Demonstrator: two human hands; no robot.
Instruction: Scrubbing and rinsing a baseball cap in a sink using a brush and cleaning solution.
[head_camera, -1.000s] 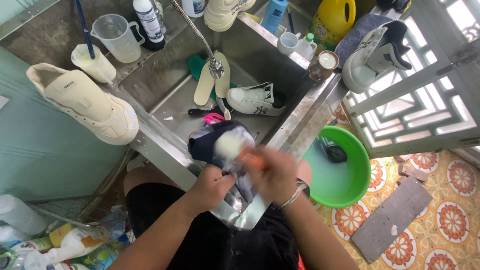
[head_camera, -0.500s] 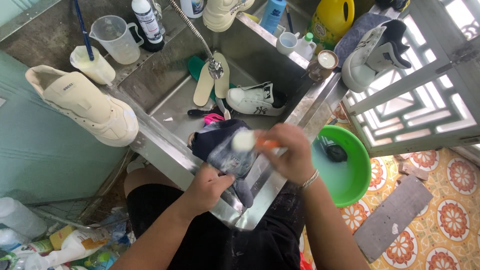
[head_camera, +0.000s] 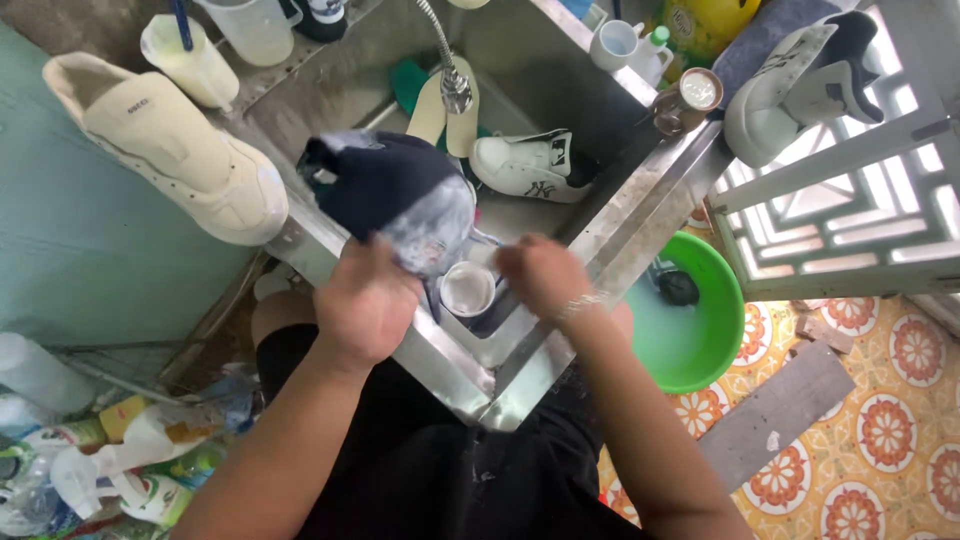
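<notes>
Dark shoe (head_camera: 385, 195) is held over the near sink rim by the left hand (head_camera: 365, 305), fingers closed on its sudsy end. A round white brush head (head_camera: 467, 288) is gripped in the right hand (head_camera: 540, 275). Steel sink (head_camera: 640, 215) contains a white sneaker (head_camera: 525, 165) and two insoles (head_camera: 440, 110). Green basin (head_camera: 725, 300) contains water and a small dark object (head_camera: 679, 288).

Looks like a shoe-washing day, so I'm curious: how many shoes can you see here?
4. A cream sneaker on the sink's left ledge, a dark soapy shoe in the left hand, a white sneaker in the basin, a white-and-black sneaker top right. Others may be hidden.
</notes>
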